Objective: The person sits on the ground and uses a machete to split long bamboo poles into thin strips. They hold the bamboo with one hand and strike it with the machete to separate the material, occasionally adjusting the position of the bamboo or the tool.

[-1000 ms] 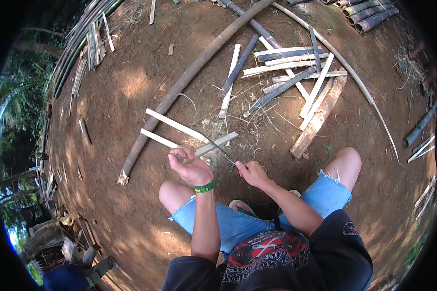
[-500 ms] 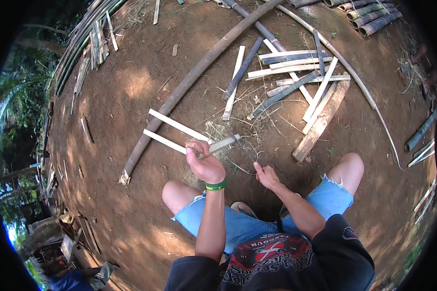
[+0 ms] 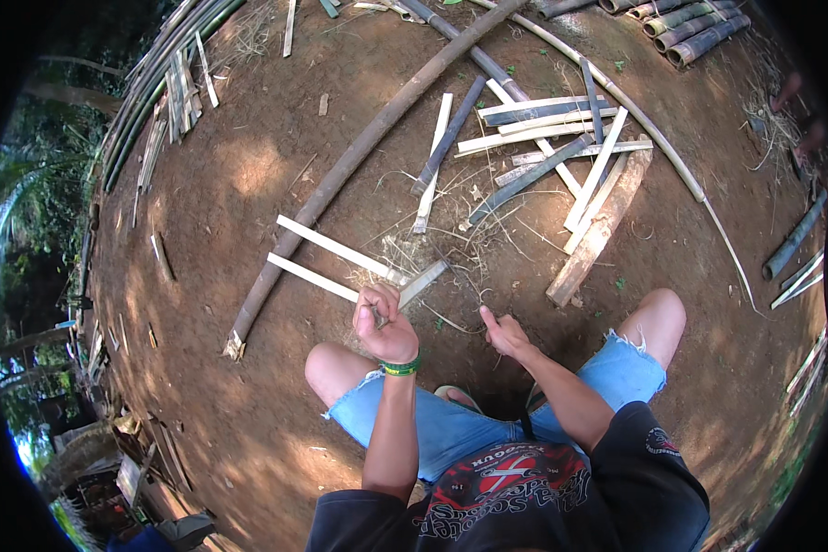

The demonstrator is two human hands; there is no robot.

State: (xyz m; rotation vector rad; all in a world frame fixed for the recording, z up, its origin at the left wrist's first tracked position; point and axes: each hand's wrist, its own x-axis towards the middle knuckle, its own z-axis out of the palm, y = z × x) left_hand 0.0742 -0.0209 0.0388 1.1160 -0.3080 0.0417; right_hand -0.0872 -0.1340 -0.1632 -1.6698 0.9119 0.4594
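My left hand [image 3: 388, 327] is closed, fingers curled, around the lower end of a short split-bamboo strip [image 3: 423, 284]. The strip slants up to the right, and its far end comes close to the blade. In my right hand [image 3: 508, 335] is a knife [image 3: 470, 282] with a thin dark blade pointing away and to the left; the fist hides its handle. Two pale bamboo strips [image 3: 327, 244] lie beyond my left hand, with their far ends on a long brown pole [image 3: 345, 166]. Thin curly shavings [image 3: 405, 250] litter the soil around the blade.
Ahead to the right is a jumbled pile of split bamboo pieces [image 3: 543, 115] beside a split log [image 3: 607, 221]. A long thin bamboo pole [image 3: 658, 124] curves past them. Dark bamboo tubes [image 3: 708, 41] are stacked far right; green poles [image 3: 143, 101] lie far left.
My left hand has drawn slightly nearer to me and turned, its fingers curling tighter. The strip in it has shifted slightly. My right hand with the knife has hardly moved.
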